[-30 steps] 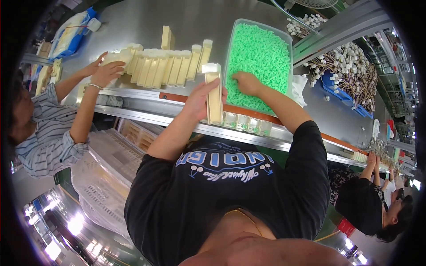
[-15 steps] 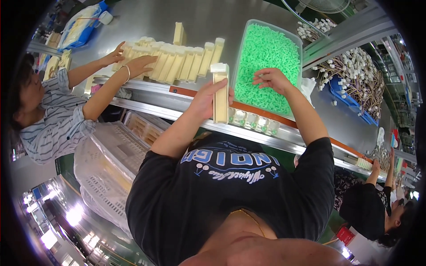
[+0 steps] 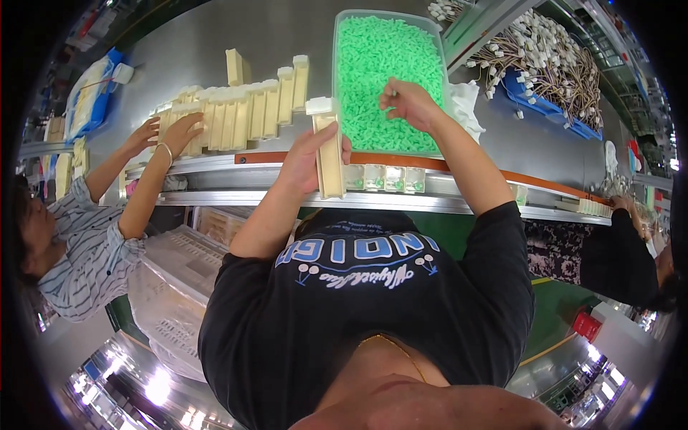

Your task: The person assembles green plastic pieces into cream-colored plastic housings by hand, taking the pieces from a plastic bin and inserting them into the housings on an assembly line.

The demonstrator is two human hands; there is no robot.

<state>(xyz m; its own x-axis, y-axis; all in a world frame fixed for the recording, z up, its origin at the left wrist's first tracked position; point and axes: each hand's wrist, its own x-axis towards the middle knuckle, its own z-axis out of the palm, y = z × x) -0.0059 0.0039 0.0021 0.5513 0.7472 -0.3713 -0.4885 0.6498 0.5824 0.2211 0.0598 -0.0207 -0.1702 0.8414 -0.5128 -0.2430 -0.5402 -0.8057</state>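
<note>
My left hand (image 3: 302,163) is wrapped round a long cream-coloured plastic housing (image 3: 330,161) with a white block at its top end. I hold it upright over the table's front edge, its long hollow side showing. Over a clear bin (image 3: 443,66) full of small bright green plastic pieces (image 3: 383,50), my right hand (image 3: 416,106) hovers with its fingers curled and the tips drawn together. Whatever may be between those fingertips is too small to make out. A row of similar cream housings (image 3: 256,111) stands to the left of the bin.
Small clear compartments (image 3: 385,178) line the front rail. Cables with white connectors (image 3: 552,68) lie heaped in a blue tray at right. A co-worker's hands (image 3: 179,135) touch the row's left end. Plastic-wrapped crates (image 3: 175,269) stand at lower left; another person is at far right.
The whole view has shifted, so the bench and bin appear farther left and higher. My left hand keeps the housing; my right hand stays over the green pieces, its fingers more curled.
</note>
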